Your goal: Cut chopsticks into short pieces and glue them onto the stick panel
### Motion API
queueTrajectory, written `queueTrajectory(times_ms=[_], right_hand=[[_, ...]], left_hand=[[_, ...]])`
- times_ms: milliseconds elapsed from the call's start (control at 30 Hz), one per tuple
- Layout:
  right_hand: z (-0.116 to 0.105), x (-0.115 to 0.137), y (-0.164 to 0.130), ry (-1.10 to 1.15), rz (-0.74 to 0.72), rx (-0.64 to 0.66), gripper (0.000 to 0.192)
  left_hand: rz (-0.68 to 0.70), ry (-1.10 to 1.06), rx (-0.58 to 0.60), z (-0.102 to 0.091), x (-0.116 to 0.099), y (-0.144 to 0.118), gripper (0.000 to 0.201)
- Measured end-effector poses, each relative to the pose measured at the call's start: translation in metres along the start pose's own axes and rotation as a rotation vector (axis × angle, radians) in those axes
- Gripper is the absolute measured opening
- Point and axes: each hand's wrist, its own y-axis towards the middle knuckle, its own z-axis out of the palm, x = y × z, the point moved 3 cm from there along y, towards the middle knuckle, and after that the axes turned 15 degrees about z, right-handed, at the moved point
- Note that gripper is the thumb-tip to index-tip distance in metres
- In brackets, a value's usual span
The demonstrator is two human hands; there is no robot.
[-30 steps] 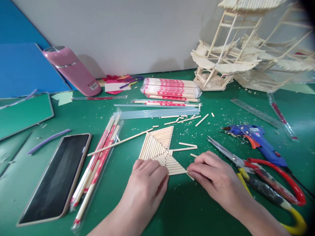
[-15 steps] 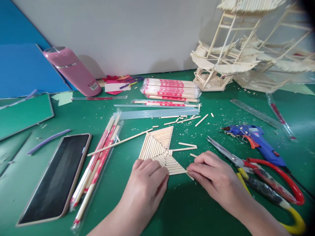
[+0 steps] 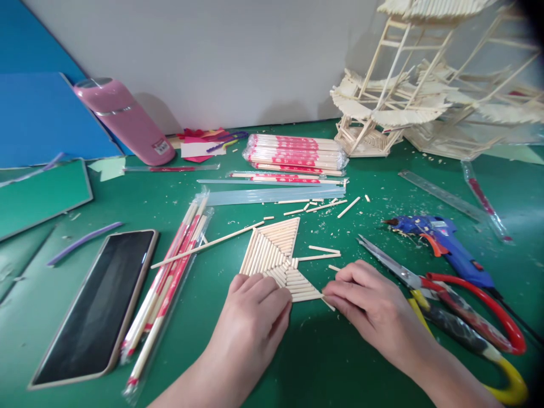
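Note:
A flat panel of wooden sticks (image 3: pixel 261 252), laid in wedge-shaped sections, lies on the green table. My left hand (image 3: pixel 257 309) presses on its lower left edge with curled fingers, which hide that part. At the panel's lower right corner, the thumb and fingertips of my right hand (image 3: pixel 368 300) are pinched together on the end of a stick; the exact grip is partly hidden. A short stick piece (image 3: pixel 328 305) pokes out below these fingertips. Two thin sticks (image 3: pixel 318 258) lie just right of the panel's middle, and one long stick (image 3: pixel 225 241) reaches its upper left corner.
Scissors (image 3: pixel 410 277) and a blue glue gun (image 3: pixel 450 246) lie to the right. Wrapped chopsticks (image 3: pixel 165 294) and a phone (image 3: pixel 97 306) are on the left. Behind stand chopstick bundles (image 3: pixel 295 153), glue sticks (image 3: pixel 272 195), a pink bottle (image 3: pixel 127 122) and a stick tower (image 3: pixel 382 113).

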Motion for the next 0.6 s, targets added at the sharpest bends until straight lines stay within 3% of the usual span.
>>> queueTrajectory(times_ms=[200,400,600], right_hand=[[0.0006,0.0005,0.0001,-0.010,-0.009,-0.003,0.016],[0.0017,-0.0005,0.0004,0.001,-0.013,-0.011,0.014],[0.0024,-0.0015,-0.0003,0.024,-0.012,-0.012,0.013]], left_hand=[[-0.006,0.010,0.015,0.0000,0.0004,-0.0009,0.020],[-0.029,0.016,-0.034,-0.0027,0.0002,-0.0027,0.004],[-0.024,0.098,-0.036,-0.0002,-0.0024,-0.0011,0.008]])
